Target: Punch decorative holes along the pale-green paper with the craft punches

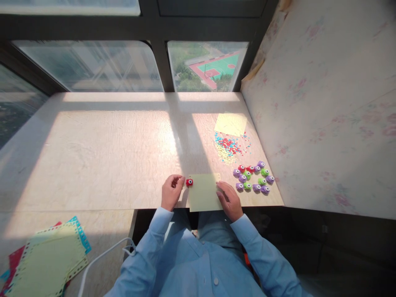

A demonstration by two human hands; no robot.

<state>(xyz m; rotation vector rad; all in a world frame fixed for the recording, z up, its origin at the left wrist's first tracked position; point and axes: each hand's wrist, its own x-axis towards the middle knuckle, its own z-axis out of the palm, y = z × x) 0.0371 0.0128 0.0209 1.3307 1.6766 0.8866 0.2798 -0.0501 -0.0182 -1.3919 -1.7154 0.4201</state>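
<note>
A pale yellow sheet of paper [204, 193] lies before me, its lower edge reaching slightly past the table's front edge. At its upper left edge sits a small red craft punch [189, 182] with an eye-like white and black dot. My left hand [172, 193] is just left of the punch, fingers loosely curled and apart, with nothing seen in them. My right hand [229, 199] holds the sheet by its right edge, fingertips on the paper and thumb lower down. Small marks or holes show near the sheet's top right corner.
Several purple, green and red craft punches [247, 175] stand at the right. Behind them are scattered red, blue and yellow paper bits [229, 146] and another yellow sheet [230, 124]. Punched coloured sheets [46, 255] and a white cable [102, 258] lie at lower left. A papered wall [324, 103] bounds the right.
</note>
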